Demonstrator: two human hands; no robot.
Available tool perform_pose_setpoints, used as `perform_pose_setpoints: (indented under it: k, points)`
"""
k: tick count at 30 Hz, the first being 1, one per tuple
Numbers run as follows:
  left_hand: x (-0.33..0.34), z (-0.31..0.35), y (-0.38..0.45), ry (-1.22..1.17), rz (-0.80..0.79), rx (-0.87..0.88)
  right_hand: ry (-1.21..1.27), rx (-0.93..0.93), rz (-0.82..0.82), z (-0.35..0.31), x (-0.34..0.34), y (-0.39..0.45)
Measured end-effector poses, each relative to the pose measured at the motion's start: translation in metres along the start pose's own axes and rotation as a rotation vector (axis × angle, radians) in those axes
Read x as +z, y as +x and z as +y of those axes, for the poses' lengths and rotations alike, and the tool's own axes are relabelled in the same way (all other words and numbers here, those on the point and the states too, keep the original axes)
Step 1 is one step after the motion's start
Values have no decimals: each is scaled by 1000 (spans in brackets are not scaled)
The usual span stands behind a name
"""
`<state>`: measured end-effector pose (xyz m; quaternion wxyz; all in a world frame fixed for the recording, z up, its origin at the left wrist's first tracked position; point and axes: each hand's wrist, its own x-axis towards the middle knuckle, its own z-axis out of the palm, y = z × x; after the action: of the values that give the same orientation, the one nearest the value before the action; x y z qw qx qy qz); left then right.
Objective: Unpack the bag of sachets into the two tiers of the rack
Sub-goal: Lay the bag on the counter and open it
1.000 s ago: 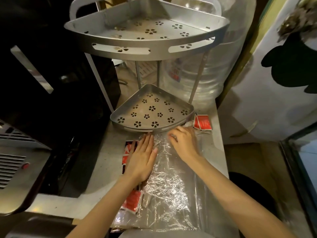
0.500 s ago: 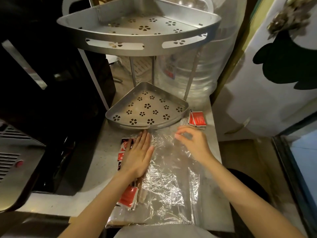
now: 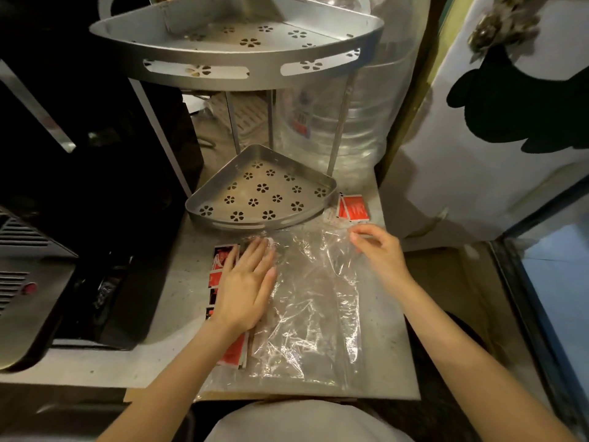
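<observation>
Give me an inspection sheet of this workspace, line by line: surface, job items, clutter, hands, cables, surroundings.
Surface: grey speckled counter, dimly lit.
Job's things: clear plastic bag lying flat; red sachets along its left edge, more red sachets beside the rack; lower tier and upper tier hold nothing.
Clutter: nothing seen.
Hands: left hand flat on the bag; right hand pinching the bag's far right corner.
Cables: nothing seen.
Surroundings: large water bottle behind the rack; black appliance at left.
</observation>
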<state>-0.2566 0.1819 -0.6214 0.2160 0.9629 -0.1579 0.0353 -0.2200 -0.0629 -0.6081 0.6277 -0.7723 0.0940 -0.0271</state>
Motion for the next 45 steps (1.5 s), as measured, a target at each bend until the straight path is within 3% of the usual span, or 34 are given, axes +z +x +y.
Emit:
perform_pose_setpoints:
  k: [5,11,15,17,25,31,37,45]
  points:
    - [1,27,-37,-116,-206,117,154,65,4,-4,6,-10]
    - [15,36,-52,-98,-246,107,354,292,9,-11,24,-48]
    - [25,39,-56,-9,-230,121,55,266,-126,-13,48,-93]
    - [29,39,-57,-1,-226,120,-41,249,-119,-10,59,-105]
    - [33,35,-54,-212,-198,40,39,260,-69,-3,36,-105]
    - [35,30,-57,-114,-213,49,175,355,-57,0,-9,-99]
    - [42,27,-56,26,-247,58,52,403,-63,10,-52,-79]
    - [40,26,-57,64,-247,117,-103,428,69,23,-77,-50]
